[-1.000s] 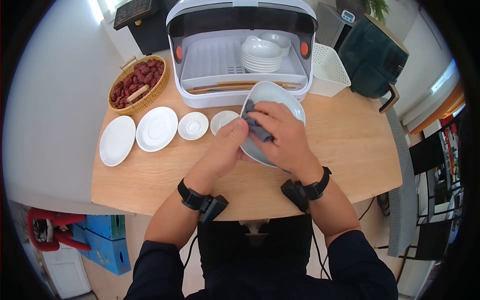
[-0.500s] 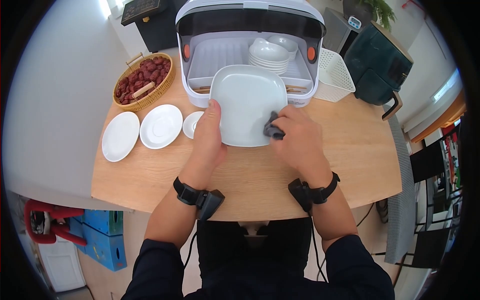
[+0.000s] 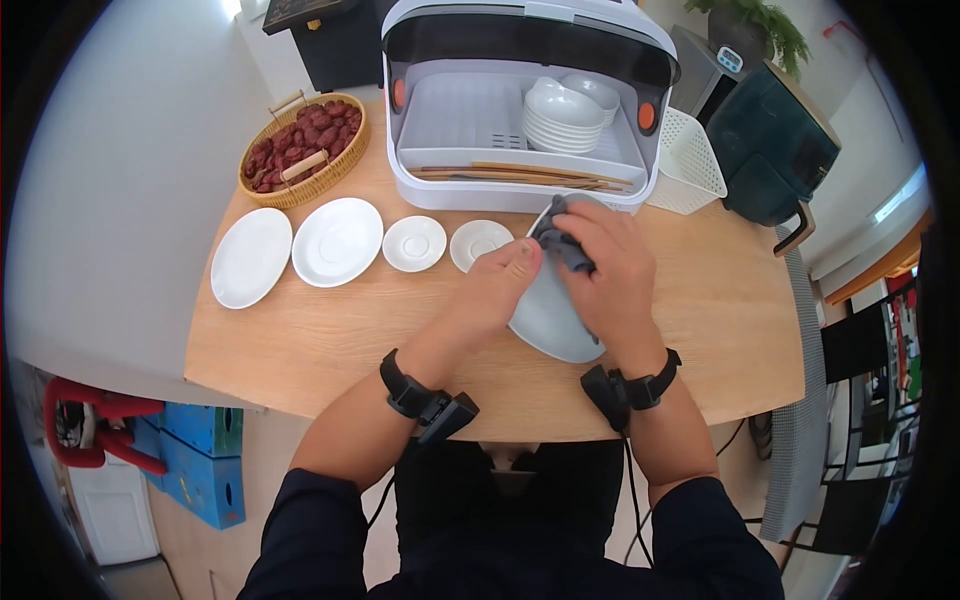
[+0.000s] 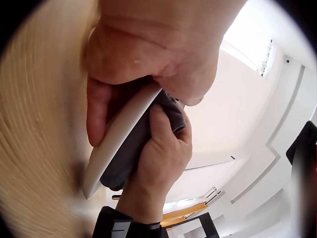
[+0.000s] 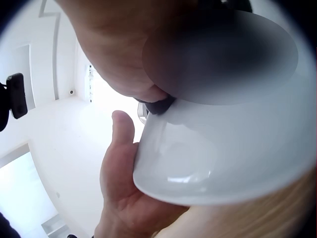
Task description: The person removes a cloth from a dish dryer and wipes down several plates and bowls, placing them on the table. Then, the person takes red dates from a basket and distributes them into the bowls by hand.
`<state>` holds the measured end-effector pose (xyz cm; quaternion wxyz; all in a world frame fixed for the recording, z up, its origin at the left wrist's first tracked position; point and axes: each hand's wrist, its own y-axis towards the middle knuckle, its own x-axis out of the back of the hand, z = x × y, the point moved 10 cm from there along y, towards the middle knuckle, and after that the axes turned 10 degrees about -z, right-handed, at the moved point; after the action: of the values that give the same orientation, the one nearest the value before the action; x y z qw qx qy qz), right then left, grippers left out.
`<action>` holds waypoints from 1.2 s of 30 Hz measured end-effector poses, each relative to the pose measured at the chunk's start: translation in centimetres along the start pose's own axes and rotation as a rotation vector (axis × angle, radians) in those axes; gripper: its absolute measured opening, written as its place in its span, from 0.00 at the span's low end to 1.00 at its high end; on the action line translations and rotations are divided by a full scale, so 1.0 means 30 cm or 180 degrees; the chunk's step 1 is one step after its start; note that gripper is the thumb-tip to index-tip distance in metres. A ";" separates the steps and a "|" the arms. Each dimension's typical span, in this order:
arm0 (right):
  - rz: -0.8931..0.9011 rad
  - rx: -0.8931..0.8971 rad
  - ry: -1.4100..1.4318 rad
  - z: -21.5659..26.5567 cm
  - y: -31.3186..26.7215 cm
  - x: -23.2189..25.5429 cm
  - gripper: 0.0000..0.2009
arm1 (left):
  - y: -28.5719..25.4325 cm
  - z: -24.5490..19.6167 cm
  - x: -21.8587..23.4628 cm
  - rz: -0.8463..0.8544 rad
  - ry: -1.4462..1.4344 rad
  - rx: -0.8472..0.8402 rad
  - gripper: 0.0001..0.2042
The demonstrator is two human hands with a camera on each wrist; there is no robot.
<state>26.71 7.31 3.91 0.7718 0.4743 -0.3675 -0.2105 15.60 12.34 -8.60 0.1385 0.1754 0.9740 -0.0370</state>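
A large white plate [image 3: 556, 318] is held tilted steeply above the front middle of the table. The left hand [image 3: 492, 292] grips its left edge, thumb on the near face and fingers behind, as the left wrist view shows at the plate's rim [image 4: 119, 134]. The right hand [image 3: 612, 268] pinches a dark grey cloth [image 3: 566, 240] against the plate's upper part. In the right wrist view the glossy plate face [image 5: 198, 158] fills much of the picture, with the left hand [image 5: 124, 188] at its edge.
Two larger white plates [image 3: 251, 258] and two small saucers [image 3: 414, 243] lie in a row at left. Behind are a basket of red fruit [image 3: 345, 165], an open dish cabinet [image 3: 425, 192] with stacked bowls [image 3: 562, 115] and chopsticks, a white basket [image 3: 690, 165] and a dark green appliance [image 3: 768, 140].
The plate, which faced the camera half a second ago, has turned to a steep tilt. The right hand and cloth have moved from its lower right to its upper part, and the left hand has shifted right.
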 end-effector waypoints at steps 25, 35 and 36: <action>0.0119 -0.4558 0.4727 -0.169 -0.129 -0.129 0.30 | 0.027 -0.075 0.108 -0.0720 -0.1004 0.0119 0.25; 0.0416 -0.2504 0.3593 -0.107 -0.092 -0.070 0.27 | 0.047 -0.050 0.212 -0.1524 -0.0214 -0.0068 0.17; 0.0577 -0.2041 0.3213 -0.051 -0.072 -0.048 0.28 | 0.033 -0.063 0.157 -0.1118 -0.0218 0.0070 0.16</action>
<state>27.00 8.17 1.05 0.9702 0.2261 0.0869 0.0069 11.22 15.06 -8.15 0.1611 0.0027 0.9839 -0.0772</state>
